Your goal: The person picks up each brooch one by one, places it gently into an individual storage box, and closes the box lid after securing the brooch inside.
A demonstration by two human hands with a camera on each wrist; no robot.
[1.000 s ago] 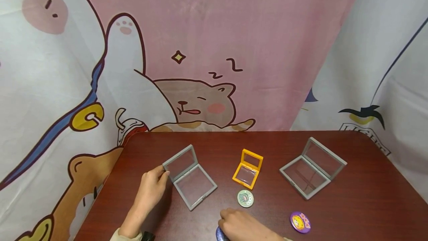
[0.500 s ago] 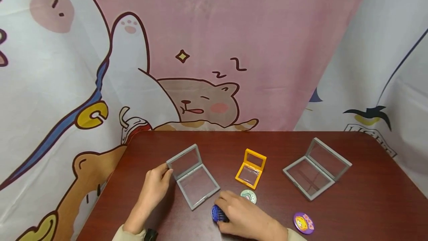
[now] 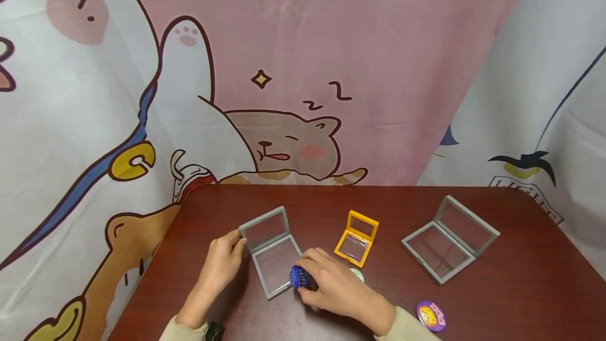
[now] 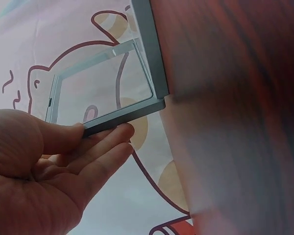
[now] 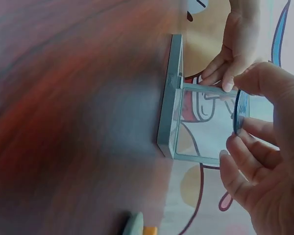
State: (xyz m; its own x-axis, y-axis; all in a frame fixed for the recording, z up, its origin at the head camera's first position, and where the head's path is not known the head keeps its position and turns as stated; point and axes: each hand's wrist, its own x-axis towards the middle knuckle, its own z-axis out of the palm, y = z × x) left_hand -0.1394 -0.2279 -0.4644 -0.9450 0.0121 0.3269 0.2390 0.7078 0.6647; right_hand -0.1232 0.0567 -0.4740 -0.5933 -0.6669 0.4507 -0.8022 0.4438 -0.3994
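My left hand [image 3: 221,262] pinches the raised lid of a grey clear-windowed display case [image 3: 278,267] by its left edge, thumb on one side and fingers on the other in the left wrist view. The case's base lies flat on the table. A round blue pin badge [image 3: 299,277] is held between the thumb and fingers of my right hand [image 3: 333,286]. It is tilted on edge at the front right of the case's base; in the right wrist view the badge [image 5: 240,111] looks thin and nearly side-on. A pale green badge [image 3: 357,274] is partly hidden behind the right hand.
A small yellow case [image 3: 354,246] stands with its lid up in the middle of the table [image 3: 521,299]. Another grey case [image 3: 437,251], lid raised, is at the right. Nearer the front lies a purple badge [image 3: 431,316]. A printed cloth [image 3: 379,67] hangs behind the table.
My right hand has lifted the blue badge and carried it up and left to the grey case's front edge. The left hand keeps its hold on the lid. The head view has shifted slightly.
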